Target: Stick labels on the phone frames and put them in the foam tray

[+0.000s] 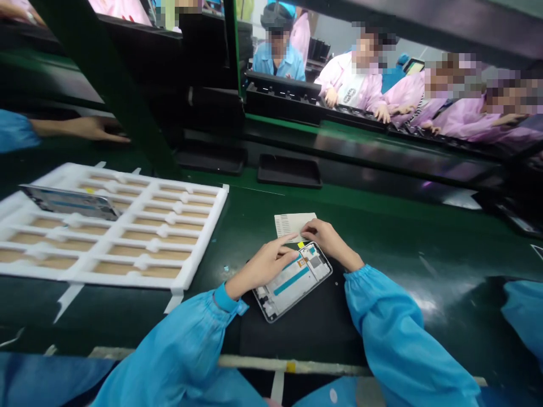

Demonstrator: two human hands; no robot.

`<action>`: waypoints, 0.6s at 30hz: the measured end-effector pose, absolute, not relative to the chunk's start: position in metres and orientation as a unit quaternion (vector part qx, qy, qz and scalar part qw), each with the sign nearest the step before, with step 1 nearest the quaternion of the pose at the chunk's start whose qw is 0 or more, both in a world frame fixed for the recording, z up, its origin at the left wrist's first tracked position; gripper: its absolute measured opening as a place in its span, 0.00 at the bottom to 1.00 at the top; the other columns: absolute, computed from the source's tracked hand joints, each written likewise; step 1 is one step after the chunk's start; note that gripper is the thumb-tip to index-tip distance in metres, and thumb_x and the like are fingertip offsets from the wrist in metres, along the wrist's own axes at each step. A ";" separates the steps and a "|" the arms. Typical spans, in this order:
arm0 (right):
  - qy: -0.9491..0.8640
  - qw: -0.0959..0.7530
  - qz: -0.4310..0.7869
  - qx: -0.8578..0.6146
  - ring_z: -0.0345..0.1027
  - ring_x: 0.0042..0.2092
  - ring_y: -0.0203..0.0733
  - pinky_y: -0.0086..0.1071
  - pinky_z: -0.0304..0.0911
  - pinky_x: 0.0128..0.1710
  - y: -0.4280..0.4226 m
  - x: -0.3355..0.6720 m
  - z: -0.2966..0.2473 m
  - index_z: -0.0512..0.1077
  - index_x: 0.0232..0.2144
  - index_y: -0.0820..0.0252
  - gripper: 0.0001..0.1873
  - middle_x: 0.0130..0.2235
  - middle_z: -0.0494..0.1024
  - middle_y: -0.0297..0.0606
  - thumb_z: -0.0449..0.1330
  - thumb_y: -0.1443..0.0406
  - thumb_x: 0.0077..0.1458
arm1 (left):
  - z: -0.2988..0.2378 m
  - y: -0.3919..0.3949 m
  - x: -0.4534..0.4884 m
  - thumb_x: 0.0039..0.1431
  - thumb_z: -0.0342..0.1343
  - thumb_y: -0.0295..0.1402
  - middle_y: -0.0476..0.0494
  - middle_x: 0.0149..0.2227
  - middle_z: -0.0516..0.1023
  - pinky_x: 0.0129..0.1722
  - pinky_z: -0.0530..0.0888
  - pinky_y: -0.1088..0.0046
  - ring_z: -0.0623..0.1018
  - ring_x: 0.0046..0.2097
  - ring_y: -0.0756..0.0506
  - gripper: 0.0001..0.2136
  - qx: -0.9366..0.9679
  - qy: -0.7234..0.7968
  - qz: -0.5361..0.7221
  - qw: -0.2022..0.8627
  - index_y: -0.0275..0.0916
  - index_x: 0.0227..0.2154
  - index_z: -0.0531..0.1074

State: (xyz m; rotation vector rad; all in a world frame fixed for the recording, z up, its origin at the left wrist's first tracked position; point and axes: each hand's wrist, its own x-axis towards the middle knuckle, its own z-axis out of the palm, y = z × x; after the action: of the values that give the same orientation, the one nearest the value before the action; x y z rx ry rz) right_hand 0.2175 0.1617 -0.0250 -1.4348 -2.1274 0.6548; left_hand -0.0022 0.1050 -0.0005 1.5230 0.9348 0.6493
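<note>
A phone frame [283, 291], silver-edged with blue strips inside, lies slanted on a black mat [305, 330]. A yellow tab [301, 245] sticks out at its upper edge. My left hand [265, 263] rests over the frame's upper left side, thumb above it and index finger stretched towards a white label sheet [288, 223]. That sheet lies just beyond the frame and carries rows of small dark marks. At the sheet's right end, the fingertips of my right hand [326, 237] are pinched together; whatever is between them is hidden.
To the left, a white foam tray [186, 277] with several slots holds another phone frame [72, 202], tilted. Two black trays [289, 171] [212, 157] stand at the back. Another person's hand [85, 129] is at far left. A green post [110, 85] rises nearby. Several people sit opposite.
</note>
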 end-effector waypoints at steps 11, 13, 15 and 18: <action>-0.792 0.189 0.213 -0.540 0.66 0.36 0.41 0.35 0.62 0.39 0.161 0.221 -0.034 0.71 0.29 0.59 0.04 0.32 0.71 0.36 0.58 0.71 0.55 | -0.025 0.120 0.002 0.66 0.50 0.29 0.48 0.43 0.80 0.60 0.63 0.62 0.75 0.51 0.45 0.07 0.799 0.359 0.259 0.408 0.40 0.42 0.71; -0.788 0.194 0.208 -0.547 0.66 0.37 0.42 0.36 0.63 0.41 0.160 0.221 -0.036 0.70 0.28 0.59 0.04 0.33 0.70 0.37 0.57 0.70 0.55 | -0.028 0.122 0.002 0.65 0.50 0.29 0.46 0.44 0.80 0.58 0.66 0.64 0.76 0.50 0.45 0.05 0.797 0.361 0.264 0.406 0.40 0.40 0.71; -0.784 0.200 0.207 -0.550 0.66 0.38 0.42 0.37 0.63 0.41 0.158 0.221 -0.037 0.70 0.31 0.58 0.03 0.34 0.71 0.38 0.57 0.70 0.55 | -0.029 0.123 0.003 0.65 0.51 0.29 0.45 0.44 0.79 0.56 0.68 0.65 0.76 0.49 0.45 0.05 0.797 0.363 0.270 0.399 0.39 0.39 0.71; -0.781 0.206 0.208 -0.552 0.66 0.38 0.42 0.37 0.64 0.42 0.157 0.220 -0.036 0.70 0.33 0.58 0.03 0.35 0.71 0.38 0.57 0.69 0.55 | -0.029 0.120 0.003 0.65 0.50 0.29 0.48 0.41 0.80 0.60 0.64 0.62 0.77 0.46 0.47 0.04 0.802 0.358 0.274 0.391 0.40 0.39 0.70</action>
State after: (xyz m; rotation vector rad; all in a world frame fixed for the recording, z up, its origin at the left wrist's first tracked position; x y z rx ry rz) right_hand 0.2205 0.1570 -0.0363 -1.5378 -2.1765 0.5790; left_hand 0.0031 0.1205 -0.0286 2.0374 0.9084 0.6970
